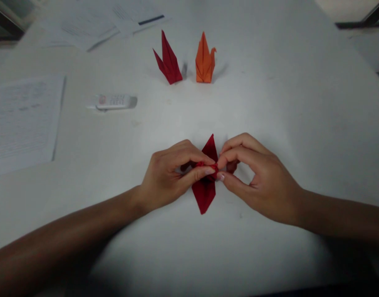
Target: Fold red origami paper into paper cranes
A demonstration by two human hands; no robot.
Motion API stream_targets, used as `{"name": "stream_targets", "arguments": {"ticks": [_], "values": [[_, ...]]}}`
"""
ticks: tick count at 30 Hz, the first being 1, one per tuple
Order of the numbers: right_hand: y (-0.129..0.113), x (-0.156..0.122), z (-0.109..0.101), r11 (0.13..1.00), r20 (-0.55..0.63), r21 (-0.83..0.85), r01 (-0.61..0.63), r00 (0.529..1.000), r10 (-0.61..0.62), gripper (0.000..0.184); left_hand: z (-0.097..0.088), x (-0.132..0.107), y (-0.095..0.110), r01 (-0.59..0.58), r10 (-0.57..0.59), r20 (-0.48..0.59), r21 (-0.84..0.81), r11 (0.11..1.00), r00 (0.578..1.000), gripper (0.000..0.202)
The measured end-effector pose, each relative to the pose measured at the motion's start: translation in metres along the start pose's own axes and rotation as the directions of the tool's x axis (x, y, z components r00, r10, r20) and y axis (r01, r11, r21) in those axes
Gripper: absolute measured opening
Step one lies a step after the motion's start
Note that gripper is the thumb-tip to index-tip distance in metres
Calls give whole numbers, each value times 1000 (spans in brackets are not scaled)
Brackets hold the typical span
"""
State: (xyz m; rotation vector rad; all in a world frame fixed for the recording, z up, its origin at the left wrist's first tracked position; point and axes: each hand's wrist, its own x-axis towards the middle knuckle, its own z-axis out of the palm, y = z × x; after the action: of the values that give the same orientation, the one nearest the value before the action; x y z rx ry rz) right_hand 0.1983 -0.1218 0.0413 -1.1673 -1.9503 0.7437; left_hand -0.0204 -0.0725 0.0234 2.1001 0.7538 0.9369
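A dark red folded paper piece (204, 194) lies on the white table (270, 103) in front of me, its points facing toward and away from me. My left hand (171, 175) pinches its middle from the left with thumb and forefinger. From the right, my right hand (257, 177) pinches the same spot, fingertips meeting those of the left. Both hands are closed on the paper and hide its centre fold.
Two finished paper cranes stand farther back: a dark red one (168, 60) and an orange one (204, 60). A white remote control (113, 101) lies to the left. Printed sheets (22, 119) rest at the left edge, more papers (96, 24) at the far left.
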Motion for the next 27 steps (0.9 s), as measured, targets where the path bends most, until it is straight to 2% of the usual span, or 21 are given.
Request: {"name": "stream_targets", "arguments": {"ticks": [3,7,18,25,27], "values": [[0,2,1,999,0,25,-34,999,34,15,0,0,0,23,-24,-16,-35,999,1000,4],[3,0,2,998,-54,-59,36,998,-39,14,1,-1,-1,59,-61,-19,-84,995,998,4],[9,0,3,981,-34,-96,169,984,-173,6,1,-2,-2,116,-108,49,-208,971,993,4],[11,1,4,982,-59,-109,153,985,-160,5,3,-1,0,230,-212,87,-342,911,973,6],[12,1,5,984,-56,-107,145,987,-152,5,3,-1,1,269,-251,98,-338,902,963,9]]}}
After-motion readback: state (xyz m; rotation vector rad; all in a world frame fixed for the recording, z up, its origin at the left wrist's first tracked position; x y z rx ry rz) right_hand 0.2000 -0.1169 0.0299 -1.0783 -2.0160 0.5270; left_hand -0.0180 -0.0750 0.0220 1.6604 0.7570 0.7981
